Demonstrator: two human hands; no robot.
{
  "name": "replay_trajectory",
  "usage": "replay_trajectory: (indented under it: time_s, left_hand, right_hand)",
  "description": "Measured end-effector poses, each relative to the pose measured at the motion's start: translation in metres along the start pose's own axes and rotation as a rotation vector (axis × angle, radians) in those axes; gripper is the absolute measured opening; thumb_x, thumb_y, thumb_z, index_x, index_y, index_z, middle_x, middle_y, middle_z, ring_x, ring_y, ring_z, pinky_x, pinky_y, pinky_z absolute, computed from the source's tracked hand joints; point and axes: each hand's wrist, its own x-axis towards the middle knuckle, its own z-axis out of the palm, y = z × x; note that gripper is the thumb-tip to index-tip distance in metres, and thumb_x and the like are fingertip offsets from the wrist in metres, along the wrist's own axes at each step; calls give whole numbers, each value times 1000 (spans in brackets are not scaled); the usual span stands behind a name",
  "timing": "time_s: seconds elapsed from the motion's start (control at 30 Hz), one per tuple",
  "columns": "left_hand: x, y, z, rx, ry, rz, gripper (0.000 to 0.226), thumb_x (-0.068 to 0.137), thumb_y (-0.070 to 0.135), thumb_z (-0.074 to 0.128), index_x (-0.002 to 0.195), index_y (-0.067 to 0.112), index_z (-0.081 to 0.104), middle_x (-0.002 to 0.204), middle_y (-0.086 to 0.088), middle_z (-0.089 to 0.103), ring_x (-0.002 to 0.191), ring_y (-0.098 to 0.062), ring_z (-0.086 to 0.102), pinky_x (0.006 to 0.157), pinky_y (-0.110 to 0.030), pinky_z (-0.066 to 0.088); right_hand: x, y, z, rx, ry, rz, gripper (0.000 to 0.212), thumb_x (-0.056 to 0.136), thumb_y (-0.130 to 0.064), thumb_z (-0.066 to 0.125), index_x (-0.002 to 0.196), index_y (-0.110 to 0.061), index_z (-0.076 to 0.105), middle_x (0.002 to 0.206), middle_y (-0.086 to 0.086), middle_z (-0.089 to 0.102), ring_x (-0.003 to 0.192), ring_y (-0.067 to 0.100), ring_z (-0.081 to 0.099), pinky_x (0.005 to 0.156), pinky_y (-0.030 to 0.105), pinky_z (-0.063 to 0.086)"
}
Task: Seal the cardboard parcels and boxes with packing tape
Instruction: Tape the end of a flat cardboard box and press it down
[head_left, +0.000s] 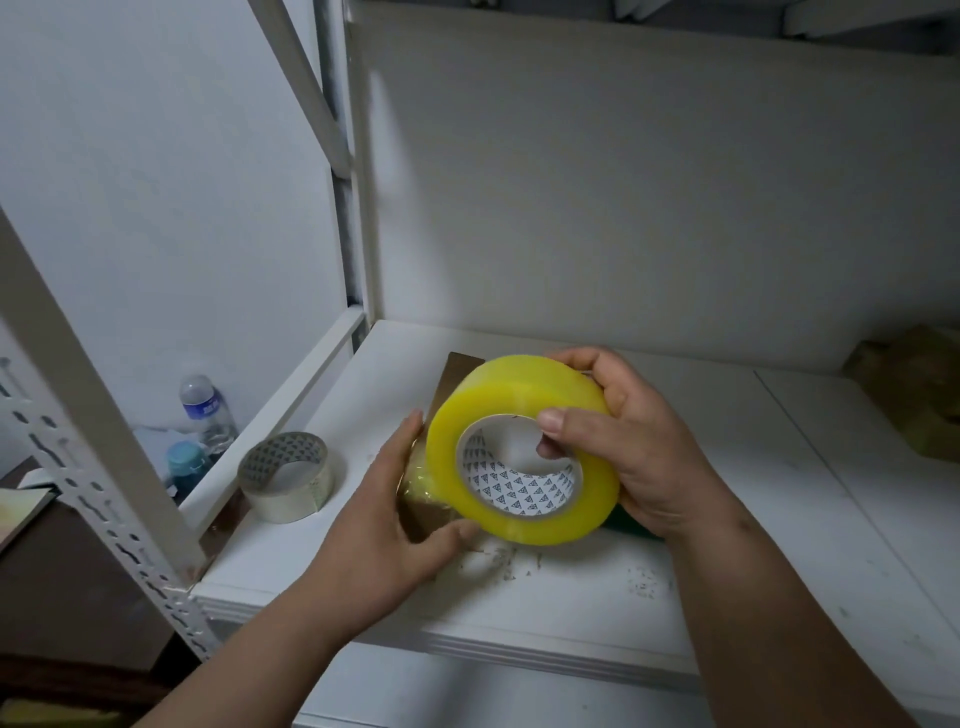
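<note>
Gripping the tape roll (522, 449), core facing the camera, right hand (631, 441); left hand (387, 512) seemingly grips the parcel (423, 512).

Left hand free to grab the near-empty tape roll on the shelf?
Probably yes. The left hand only steadies the cardboard parcel, and the near-empty tape roll stands just to its left on the shelf with nothing between them.

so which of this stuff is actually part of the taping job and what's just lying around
In the job:
- yellow tape roll, gripped by the right hand
- small cardboard parcel on the shelf, steadied by the left hand

Lying about:
- nearly used-up tape roll at the shelf's left edge
- water bottle and teal-capped bottle beyond the shelf
- brown bundle at far right
</note>
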Motion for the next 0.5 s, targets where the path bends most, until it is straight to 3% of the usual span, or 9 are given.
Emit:
replay_trajectory:
  time_s: [0.07,0.2,0.27,0.33,0.4,0.5]
  left_hand:
    - [10,7,-2,19,-70,99,89,65,40,90,140,41,43,136,25,52,124,2,51,91,-16,44]
    - [21,8,-8,116,-91,198,64,66,28,90,115,54,58,133,28,51,118,6,51,81,-4,41]
    - [22,3,-12,193,-132,210,68,68,32,89,120,57,53,141,31,43,127,7,45,89,-7,42]
    - [25,-4,-14,285,-172,212,69,69,39,87,129,49,53,149,28,36,136,3,37,105,-23,42]
    - [27,-8,-14,308,-179,207,69,71,39,86,133,42,54,152,25,33,140,1,34,110,-35,40]
    - [26,-4,-14,280,-158,213,69,74,30,85,134,42,53,150,26,36,137,2,38,108,-31,42]
  right_hand:
    - [1,-3,4,-18,-21,-3,51,59,-38,81,104,-23,61,87,1,69,73,22,64,69,38,53]
    - [0,-2,2,3,-56,-12,54,58,-37,82,106,-21,61,94,-2,70,81,17,68,69,32,54]
    - [-2,2,-3,32,-77,-5,55,57,-32,81,107,-21,61,100,1,69,86,21,69,71,34,56]
    - [-5,7,-7,51,-82,6,53,57,-30,81,106,-23,62,101,4,69,88,23,68,74,36,57]
    - [-6,9,-8,50,-63,12,48,58,-31,80,103,-28,64,98,3,69,85,21,68,73,36,57]
    - [-9,9,-8,23,-53,27,47,63,-37,79,107,-31,65,93,4,68,76,23,67,70,39,54]
